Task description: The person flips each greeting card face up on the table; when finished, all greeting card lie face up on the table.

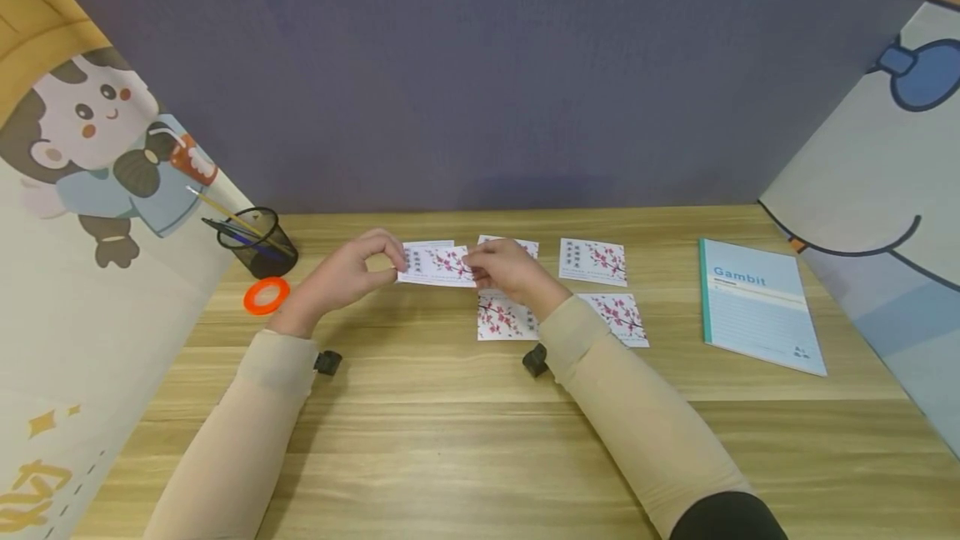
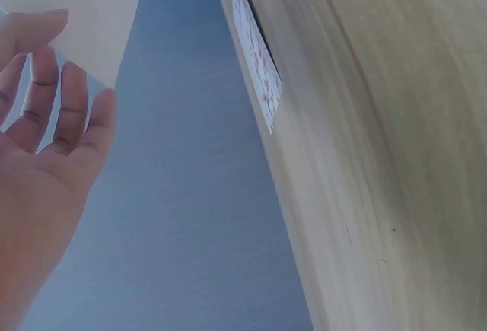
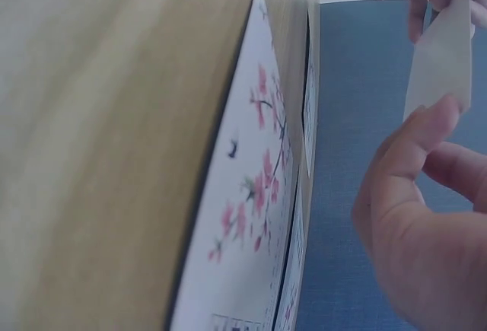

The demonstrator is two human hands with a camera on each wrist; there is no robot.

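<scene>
A white card (image 1: 441, 268) with pink blossoms and dark characters hangs between the two hands above the table. My left hand (image 1: 351, 275) pinches its left end between thumb and fingers. At the right end, my right hand (image 1: 517, 273) pinches it. The plain back of this card (image 2: 91, 23) shows in the left wrist view. Behind it, another card (image 1: 429, 243) is mostly hidden. Under and beside the right hand and forearm lie similar blossom cards: an upper middle one, partly covered, a lower middle card (image 1: 498, 319), an upper right card (image 1: 592, 261) and a lower right card (image 1: 622, 317).
At the back left stands a black mesh pen holder (image 1: 258, 244) with pens in it. An orange ring (image 1: 266, 296) lies in front of it. A light blue notebook (image 1: 761, 307) is on the right. A grey panel (image 1: 480, 73) closes off the table's back.
</scene>
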